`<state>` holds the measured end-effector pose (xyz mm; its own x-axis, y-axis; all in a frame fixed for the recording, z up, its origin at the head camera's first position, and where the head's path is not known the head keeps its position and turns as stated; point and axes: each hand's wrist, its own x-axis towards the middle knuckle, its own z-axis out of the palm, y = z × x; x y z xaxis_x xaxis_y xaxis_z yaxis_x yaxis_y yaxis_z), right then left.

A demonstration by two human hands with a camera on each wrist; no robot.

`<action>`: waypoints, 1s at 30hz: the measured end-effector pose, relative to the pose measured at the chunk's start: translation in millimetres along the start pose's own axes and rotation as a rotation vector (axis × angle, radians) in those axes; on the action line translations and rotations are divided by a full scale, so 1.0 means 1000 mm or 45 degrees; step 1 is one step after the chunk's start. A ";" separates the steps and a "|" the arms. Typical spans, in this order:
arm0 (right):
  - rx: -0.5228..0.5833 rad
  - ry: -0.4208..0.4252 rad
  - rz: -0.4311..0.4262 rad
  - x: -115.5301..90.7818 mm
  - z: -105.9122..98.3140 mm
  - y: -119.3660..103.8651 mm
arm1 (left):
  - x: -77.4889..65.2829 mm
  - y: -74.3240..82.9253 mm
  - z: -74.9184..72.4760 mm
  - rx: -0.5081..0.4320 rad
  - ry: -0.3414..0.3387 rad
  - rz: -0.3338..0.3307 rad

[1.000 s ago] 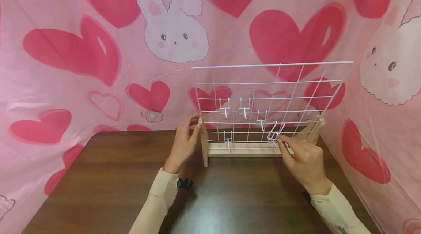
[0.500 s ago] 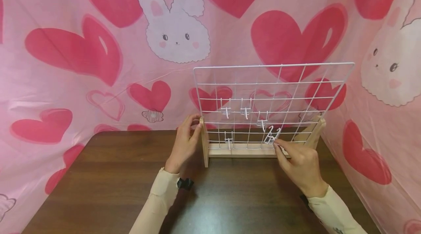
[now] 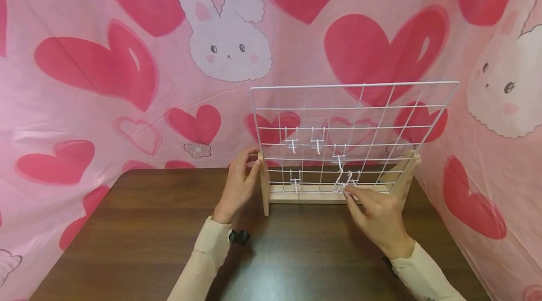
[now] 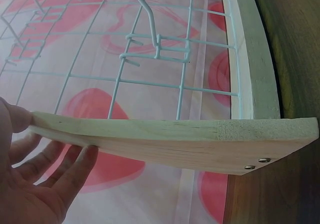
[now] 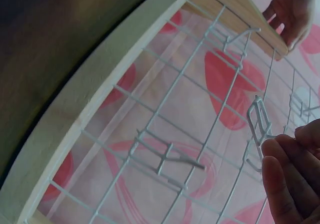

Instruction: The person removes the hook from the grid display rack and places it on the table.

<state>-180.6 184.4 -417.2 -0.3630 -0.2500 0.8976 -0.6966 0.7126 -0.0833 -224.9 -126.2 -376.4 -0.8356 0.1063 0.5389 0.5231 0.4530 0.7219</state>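
Note:
A white wire grid panel (image 3: pixel 311 109) stands tilted in a pale wooden stand. My left hand (image 3: pixel 241 183) grips the top of the stand's left side piece (image 3: pixel 264 188); in the left wrist view the thumb lies on its edge and the fingers reach behind. Between thumb and fingertips, my right hand (image 3: pixel 378 218) pinches a white wire hook (image 3: pixel 340 187), held in front of the grid's lower part. The right wrist view shows this hook (image 5: pixel 256 116) tilted, its frame pointing away from the fingertips. Near it, another wire hook (image 5: pixel 167 159) hangs on the grid.
Several more white hooks hang on the grid, including one at upper left (image 3: pixel 292 145) and one at lower left (image 3: pixel 295 181). The stand's right side piece (image 3: pixel 404 181) is behind the right hand. Everything rests on a dark wooden table (image 3: pixel 161 225) before a pink heart-print cloth (image 3: pixel 292 56).
My right hand has moved left and slightly down with the pinched hook, uncovering a hook on the grid at lower right. The left hand stays on the side piece.

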 end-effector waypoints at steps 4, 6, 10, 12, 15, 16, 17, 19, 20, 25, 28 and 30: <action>0.001 -0.021 -0.012 -0.003 0.004 -0.003 | 0.000 0.000 0.000 0.005 0.002 0.005; -0.008 -0.034 -0.011 -0.003 0.005 -0.004 | 0.000 -0.005 0.002 0.007 -0.001 0.003; -0.011 -0.049 -0.008 -0.005 0.006 -0.006 | 0.002 -0.025 0.007 0.007 -0.005 -0.002; -0.003 -0.053 -0.009 -0.005 0.006 -0.007 | 0.002 -0.035 0.009 0.006 -0.006 -0.001; 0.016 -0.061 -0.014 -0.007 0.008 -0.007 | 0.002 -0.036 0.008 0.003 -0.003 0.009; 0.020 -0.065 -0.016 -0.007 0.008 -0.008 | 0.002 -0.036 0.007 0.003 -0.002 0.011; 0.025 -0.067 -0.016 -0.007 0.008 -0.008 | 0.002 -0.037 0.007 0.006 -0.002 0.012; 0.032 -0.075 -0.017 -0.007 0.009 -0.009 | 0.002 -0.037 0.007 0.015 -0.004 0.012; 0.036 -0.079 -0.018 -0.007 0.010 -0.009 | 0.002 -0.037 0.007 0.021 -0.007 0.014; 0.049 -0.119 -0.019 -0.009 0.011 -0.011 | 0.002 -0.037 0.006 0.044 -0.016 0.007; 0.051 -0.164 -0.013 -0.011 0.012 -0.011 | 0.003 -0.037 0.006 0.050 -0.018 0.011; 0.061 -0.190 -0.007 -0.012 0.013 -0.011 | 0.003 -0.037 0.006 0.055 -0.016 0.020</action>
<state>-176.6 170.8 -432.9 -0.4447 -0.3513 0.8239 -0.7263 0.6798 -0.1021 -247.6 -137.2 -404.0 -0.8295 0.1247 0.5444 0.5289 0.4887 0.6939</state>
